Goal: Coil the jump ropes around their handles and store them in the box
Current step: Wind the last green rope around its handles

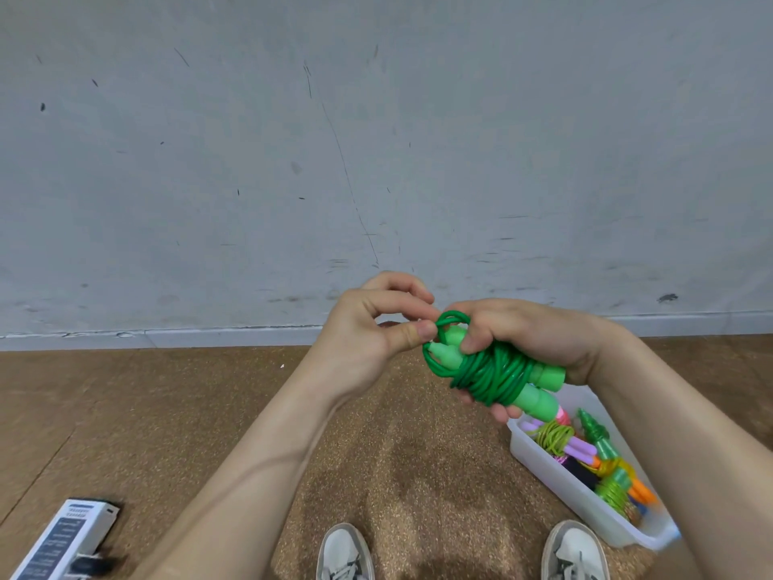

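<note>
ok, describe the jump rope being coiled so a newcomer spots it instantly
Below the grey wall, over the brown floor, two hands meet. The right hand grips a jump rope with light green plastic handles wrapped in dark green cord; the left hand pinches its loop. Unlike the ropes in the white plastic box, it is held aloft.

We grip the green rope [489, 372], coiled around its handles [537, 397], in our right hand [523, 337]. Our left hand [372, 332] pinches a loop at the handle tips. Below, a white box [543, 462] holding other ropes [606, 475] sits by our right shoe [575, 552].
</note>
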Tool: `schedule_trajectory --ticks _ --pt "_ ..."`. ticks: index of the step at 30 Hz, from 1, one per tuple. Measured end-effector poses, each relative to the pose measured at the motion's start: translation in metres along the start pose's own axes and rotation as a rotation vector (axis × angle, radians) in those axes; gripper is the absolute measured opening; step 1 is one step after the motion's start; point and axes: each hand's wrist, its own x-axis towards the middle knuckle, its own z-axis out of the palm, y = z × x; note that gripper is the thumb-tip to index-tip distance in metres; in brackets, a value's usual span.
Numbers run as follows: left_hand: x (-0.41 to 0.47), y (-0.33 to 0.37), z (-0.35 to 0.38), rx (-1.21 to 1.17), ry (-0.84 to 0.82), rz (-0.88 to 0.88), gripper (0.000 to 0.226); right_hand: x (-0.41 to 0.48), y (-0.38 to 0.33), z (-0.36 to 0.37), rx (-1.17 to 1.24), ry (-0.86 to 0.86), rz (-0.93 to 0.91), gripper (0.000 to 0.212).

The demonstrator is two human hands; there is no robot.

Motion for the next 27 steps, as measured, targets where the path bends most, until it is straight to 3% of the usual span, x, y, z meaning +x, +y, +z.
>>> schedule_trajectory --ticks 6,9,12,16,25,27 --pt "0.004 0.000 0.000 0.014 -0.052 0.033 0.018 -0.001 0.005 -0.003 0.005 -0.025 -0.028 0.052" --pt "0.008 0.002 0.001 -0.095 -0.086 0.006 0.020 -0.002 0.007 -0.003 0.037 -0.032 -0.059 0.063" --pt "0.010 0.003 -0.002 -0.175 -0.205 -0.062 0.021 -0.004 0.008 -0.005 0.034 -0.071 -0.056 0.069" --pt "0.012 0.005 -0.012 -0.094 -0.330 -0.137 0.019 -0.005 0.008 -0.005 -0.017 -0.102 -0.041 0.067" --pt "0.015 0.003 -0.007 0.160 -0.272 -0.127 0.033 -0.001 0.015 -0.006 -0.066 0.035 -0.020 0.056" --pt "0.013 0.004 -0.006 0.090 -0.244 -0.139 0.032 -0.003 0.014 -0.006 -0.062 0.037 -0.036 0.055"
